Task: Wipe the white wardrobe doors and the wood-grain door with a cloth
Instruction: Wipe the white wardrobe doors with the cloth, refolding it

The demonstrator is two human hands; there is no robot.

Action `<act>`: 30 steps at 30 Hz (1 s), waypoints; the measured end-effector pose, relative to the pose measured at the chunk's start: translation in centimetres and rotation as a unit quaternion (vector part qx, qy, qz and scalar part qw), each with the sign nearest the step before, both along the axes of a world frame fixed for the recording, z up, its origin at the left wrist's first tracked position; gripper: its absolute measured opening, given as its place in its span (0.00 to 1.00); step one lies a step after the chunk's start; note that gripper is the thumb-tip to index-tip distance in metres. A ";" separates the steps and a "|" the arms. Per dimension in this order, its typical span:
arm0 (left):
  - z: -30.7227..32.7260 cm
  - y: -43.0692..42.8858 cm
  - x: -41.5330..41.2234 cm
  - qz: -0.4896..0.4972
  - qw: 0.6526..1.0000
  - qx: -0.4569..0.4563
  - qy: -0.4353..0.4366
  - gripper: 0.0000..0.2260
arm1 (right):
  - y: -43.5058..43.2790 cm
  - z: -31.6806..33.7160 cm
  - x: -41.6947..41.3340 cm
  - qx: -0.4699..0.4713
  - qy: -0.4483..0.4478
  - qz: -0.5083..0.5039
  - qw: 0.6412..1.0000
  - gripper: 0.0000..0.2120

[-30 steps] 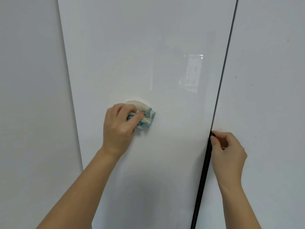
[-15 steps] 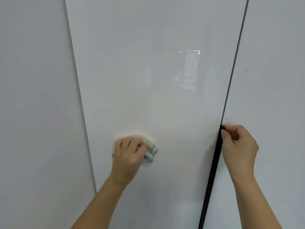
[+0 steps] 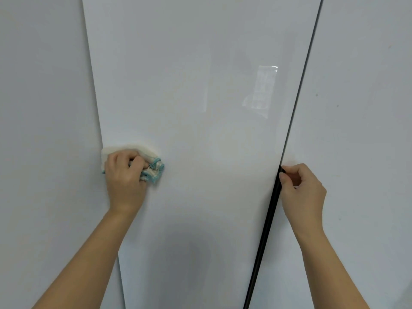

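Your left hand (image 3: 124, 175) was clamped on the bunched cloth (image 3: 153, 172), fingers curled over it and pressing it against the glossy middle wardrobe door (image 3: 200, 85), at that door's left edge. The cloth lay wider than tall, its long axis across the door. Its white end touched the door's left edge and its teal-trimmed end pointed toward the door's middle.

Your right hand (image 3: 303, 192) had its fingers hooked round the dark right edge (image 3: 267, 219) of the same door, at much the same height as the cloth. That grip looked meant to brace the door, which appeared to stand slightly ajar, against the push of the wiping hand.

The door itself ran upright from top to bottom of the view, with a window reflection (image 3: 263, 90) on its upper right. A left white panel (image 3: 44, 108) and a right white panel (image 3: 367, 130) flanked it. No wood-grain door was in view, so that part of the job appeared to remain.
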State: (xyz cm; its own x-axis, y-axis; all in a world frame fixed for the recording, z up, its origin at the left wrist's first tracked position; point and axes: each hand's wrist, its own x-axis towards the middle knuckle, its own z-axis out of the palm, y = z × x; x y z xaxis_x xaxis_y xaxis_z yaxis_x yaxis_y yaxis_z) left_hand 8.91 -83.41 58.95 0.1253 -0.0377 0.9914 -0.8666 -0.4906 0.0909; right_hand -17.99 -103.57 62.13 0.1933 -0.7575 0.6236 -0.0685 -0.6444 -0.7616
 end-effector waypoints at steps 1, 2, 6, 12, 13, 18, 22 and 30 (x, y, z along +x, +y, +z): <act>-1.0 0.4 0.0 0.001 1.000 0.011 0.007 0.12 | -0.1 0.0 0.0 -0.004 0.003 0.004 1.000 0.08; -2.3 0.9 0.0 0.005 0.999 0.025 0.021 0.13 | -0.2 0.0 -0.1 -0.006 0.005 0.009 1.000 0.08; -6.9 2.3 -0.1 0.019 0.994 0.078 0.069 0.16 | -0.4 -0.2 -0.1 -0.013 0.000 0.020 1.000 0.08; -3.4 2.8 -0.7 -0.001 0.995 0.075 0.067 0.15 | -0.4 -0.3 0.0 -0.019 0.000 0.025 0.999 0.08; -1.3 2.9 -0.8 -0.003 0.997 0.052 0.059 0.13 | -0.3 -0.3 0.0 -0.019 0.000 0.026 0.999 0.08; 11.2 2.7 0.1 0.008 0.999 -0.032 -0.004 0.10 | -0.4 -0.1 -0.1 -0.019 0.012 0.030 0.999 0.08; 10.3 1.6 1.2 -0.004 1.000 -0.012 0.021 0.11 | -0.5 -0.1 -0.2 -0.023 0.013 0.032 0.999 0.08; 2.8 1.4 0.9 -0.006 0.997 -0.024 0.069 0.12 | -0.5 -0.3 0.0 -0.028 -0.001 0.036 0.999 0.09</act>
State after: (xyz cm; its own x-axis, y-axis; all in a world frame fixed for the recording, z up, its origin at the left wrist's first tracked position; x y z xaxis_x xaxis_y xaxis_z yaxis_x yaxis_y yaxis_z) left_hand 9.79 -82.00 61.73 0.2613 0.0067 0.9652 -0.8503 -0.4717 0.2334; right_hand -17.96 -104.08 61.80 0.2449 -0.7051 0.6655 -0.0199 -0.6899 -0.7237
